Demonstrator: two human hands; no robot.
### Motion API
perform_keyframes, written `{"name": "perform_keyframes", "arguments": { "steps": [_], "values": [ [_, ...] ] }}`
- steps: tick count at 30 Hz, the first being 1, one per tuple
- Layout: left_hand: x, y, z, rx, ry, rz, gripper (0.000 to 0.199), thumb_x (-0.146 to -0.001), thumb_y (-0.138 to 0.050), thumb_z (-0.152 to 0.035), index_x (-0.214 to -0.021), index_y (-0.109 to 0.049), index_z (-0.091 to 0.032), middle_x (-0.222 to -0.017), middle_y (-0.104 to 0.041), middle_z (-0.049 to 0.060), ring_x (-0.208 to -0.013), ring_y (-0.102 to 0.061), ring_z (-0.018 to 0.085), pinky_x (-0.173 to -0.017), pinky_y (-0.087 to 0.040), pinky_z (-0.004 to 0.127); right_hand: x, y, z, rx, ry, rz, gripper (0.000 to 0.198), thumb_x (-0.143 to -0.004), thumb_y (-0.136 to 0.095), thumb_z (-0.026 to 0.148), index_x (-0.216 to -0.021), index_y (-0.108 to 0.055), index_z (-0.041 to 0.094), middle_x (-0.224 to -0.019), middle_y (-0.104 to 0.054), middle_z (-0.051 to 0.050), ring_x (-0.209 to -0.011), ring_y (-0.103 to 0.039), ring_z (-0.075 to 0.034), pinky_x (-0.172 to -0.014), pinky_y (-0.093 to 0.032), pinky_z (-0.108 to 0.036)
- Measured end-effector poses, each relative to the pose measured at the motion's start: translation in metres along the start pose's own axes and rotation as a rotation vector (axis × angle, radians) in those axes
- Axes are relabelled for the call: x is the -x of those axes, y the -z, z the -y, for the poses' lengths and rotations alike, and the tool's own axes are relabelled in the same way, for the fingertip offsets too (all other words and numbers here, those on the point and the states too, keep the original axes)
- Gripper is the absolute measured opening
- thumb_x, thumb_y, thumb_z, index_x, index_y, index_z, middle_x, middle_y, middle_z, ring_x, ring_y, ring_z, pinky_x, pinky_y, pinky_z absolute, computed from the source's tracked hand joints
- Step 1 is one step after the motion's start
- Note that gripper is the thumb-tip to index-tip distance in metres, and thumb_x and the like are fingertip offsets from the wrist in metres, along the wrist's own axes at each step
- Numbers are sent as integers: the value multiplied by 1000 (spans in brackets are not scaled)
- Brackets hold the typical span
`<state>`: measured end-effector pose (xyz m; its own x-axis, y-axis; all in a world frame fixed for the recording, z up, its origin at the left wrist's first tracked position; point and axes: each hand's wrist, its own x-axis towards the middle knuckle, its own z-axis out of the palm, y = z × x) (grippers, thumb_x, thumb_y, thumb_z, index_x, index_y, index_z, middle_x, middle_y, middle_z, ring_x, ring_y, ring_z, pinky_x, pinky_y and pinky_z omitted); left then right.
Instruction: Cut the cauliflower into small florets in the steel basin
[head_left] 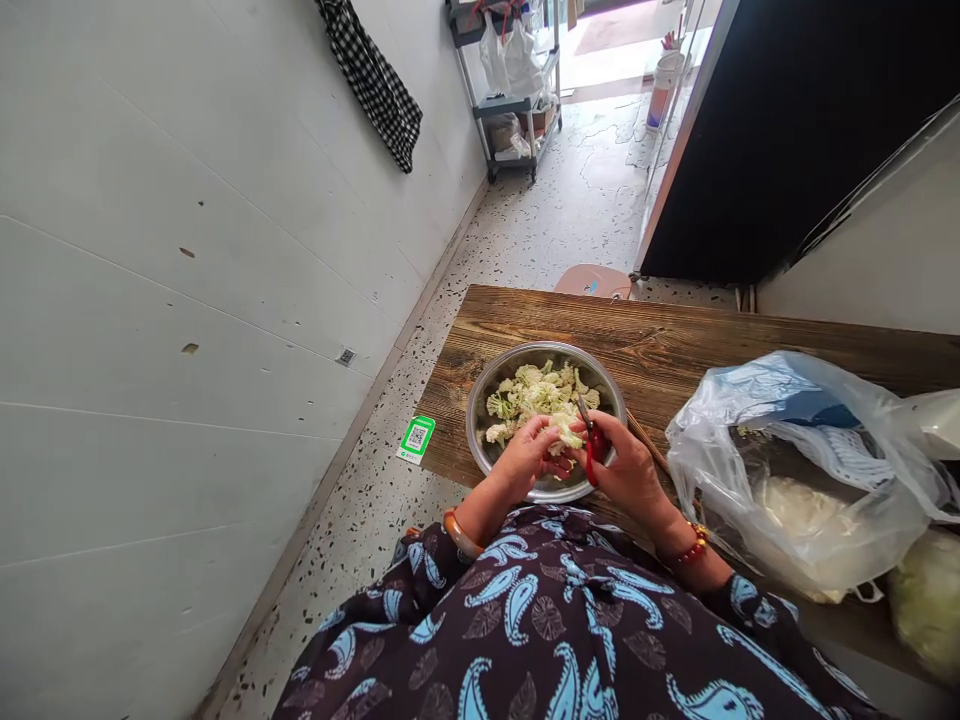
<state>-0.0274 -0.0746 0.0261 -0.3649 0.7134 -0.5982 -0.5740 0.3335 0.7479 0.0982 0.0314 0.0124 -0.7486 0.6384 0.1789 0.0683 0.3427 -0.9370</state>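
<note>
A round metal bowl point(474, 440) on the wooden table holds cut cauliflower florets point(536, 385). Over its near side, my left hand point(529, 455) is closed on a piece of cauliflower point(564, 434). My right hand point(627, 468) grips red-handled scissors point(592, 450), whose dark blades point away from me beside that piece. Both hands are close together above the bowl, and my right fingers partly cover the scissor handles.
On the wooden table point(525, 315), a clear plastic bag point(795, 480) with contents stands to the right. A green-framed QR card point(417, 438) sits at the left edge. Beyond are a pink stool point(592, 280) and a wheeled shelf cart point(510, 105). A white wall point(187, 320) runs along the left.
</note>
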Motion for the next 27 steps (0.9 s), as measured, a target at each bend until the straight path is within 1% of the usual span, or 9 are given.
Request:
{"name": "perform_keyframes", "arguments": {
  "steps": [2, 4, 8, 10, 11, 14, 17, 21, 27],
  "values": [
    [2, 1, 1, -86, -6, 21, 44, -78, -65, -56, -98, -59, -17, -79, -67, 4, -59, -60, 14, -51, -49, 25, -1, 0, -2, 12, -7, -13, 32, -82, -62, 24, -114, -60, 25, -90, -70, -4, -67, -60, -17, -65, -52, -30],
    [3, 4, 1, -214, -79, -15, 47, -77, -65, -58, -98, -65, -16, -89, -68, 7, -69, -62, 17, -56, -49, 27, -1, 1, -6, 0, -41, -23, 34, -82, -61, 24, -116, -60, 25, -87, -69, -3, -66, -59, -16, -63, -51, -29],
    [6, 6, -4, -461, -424, -144, 41, -71, -78, -41, -104, -71, -19, -107, -66, 10, -95, -61, 22, -75, -50, 30, 0, 1, -10, -50, -91, 3, 41, -82, -63, 26, -123, -56, 24, -94, -69, -3, -71, -61, -17, -67, -51, -29],
    [7, 3, -7, -536, -562, -138, 32, -71, -79, -33, -100, -74, -21, -106, -67, 10, -100, -59, 23, -79, -48, 30, 1, 0, -9, -39, -79, 15, 41, -82, -63, 26, -123, -57, 23, -92, -69, -3, -69, -60, -16, -67, -50, -29],
    [8, 1, -9, -567, -603, -129, 27, -72, -78, -31, -97, -74, -22, -103, -68, 9, -99, -59, 23, -79, -47, 30, 1, -1, -7, -25, -70, 17, 40, -82, -62, 26, -122, -57, 23, -91, -68, -3, -68, -59, -16, -66, -50, -29],
    [10, -5, -10, -603, -624, -124, 16, -79, -72, -30, -93, -75, -22, -92, -69, 8, -88, -59, 20, -72, -46, 28, 1, -4, -2, 23, -55, 9, 39, -84, -61, 26, -122, -57, 23, -91, -67, -3, -67, -58, -15, -65, -49, -29],
    [11, -7, -9, -573, -593, -128, 15, -81, -68, -29, -91, -75, -21, -88, -69, 7, -83, -60, 19, -65, -45, 26, 1, -5, 1, 33, -58, 4, 39, -85, -61, 28, -123, -56, 24, -90, -67, -3, -65, -56, -15, -64, -48, -29],
    [9, -7, -5, -567, -576, -133, 11, -81, -66, -28, -86, -73, -20, -83, -67, 6, -80, -59, 18, -64, -45, 25, 3, -6, -3, -76, -119, 20, 40, -84, -64, 30, -123, -55, 24, -89, -66, -2, -67, -57, -16, -65, -50, -29],
    [6, -3, -1, -671, -614, -122, 6, -80, -63, -24, -81, -68, -20, -80, -64, 5, -77, -57, 18, -64, -45, 26, 7, -11, -4, -228, -231, -35, 43, -81, -68, 31, -121, -54, 24, -90, -66, -1, -75, -61, -16, -76, -51, -31]
  ]
}}
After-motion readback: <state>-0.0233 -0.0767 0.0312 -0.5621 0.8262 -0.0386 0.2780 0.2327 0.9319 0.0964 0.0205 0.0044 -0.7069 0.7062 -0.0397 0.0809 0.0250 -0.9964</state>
